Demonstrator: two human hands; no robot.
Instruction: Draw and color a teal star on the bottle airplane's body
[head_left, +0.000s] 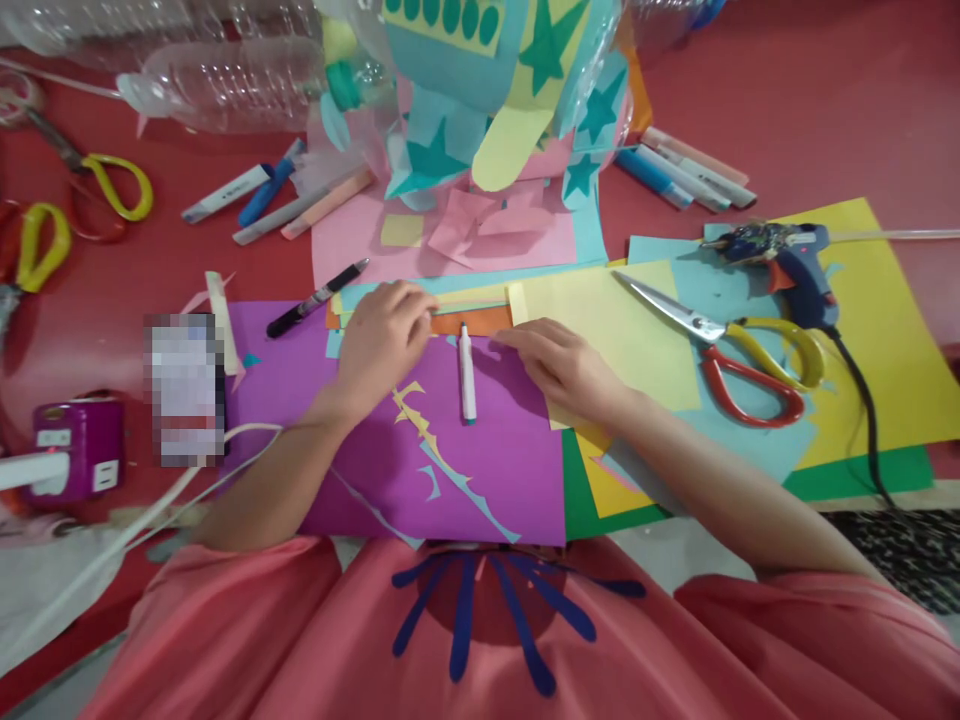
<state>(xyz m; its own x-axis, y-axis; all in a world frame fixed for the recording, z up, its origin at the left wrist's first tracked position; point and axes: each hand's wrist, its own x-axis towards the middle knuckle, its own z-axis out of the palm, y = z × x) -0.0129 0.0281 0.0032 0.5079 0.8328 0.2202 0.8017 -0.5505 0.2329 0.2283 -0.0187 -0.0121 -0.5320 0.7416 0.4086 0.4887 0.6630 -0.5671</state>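
both hands (382, 335) (559, 365) press stacked paper sheets (469, 320).

Scissors (739, 355) beside glue gun (787, 262) (corded); bottle (232, 85) farther off.

Person, head view: left hand (382, 335) and right hand (559, 365) bare, no rings or wristbands; forearms uncovered. Garment (300, 640): coral-pink cloth, loose folds, dark blue radiating stripe motif (487, 615) at centre front.

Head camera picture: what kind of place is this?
Probably a craft spot on a red floor or table. Coloured paper sheets, scissors and a glue gun lie around the left hand and right hand.
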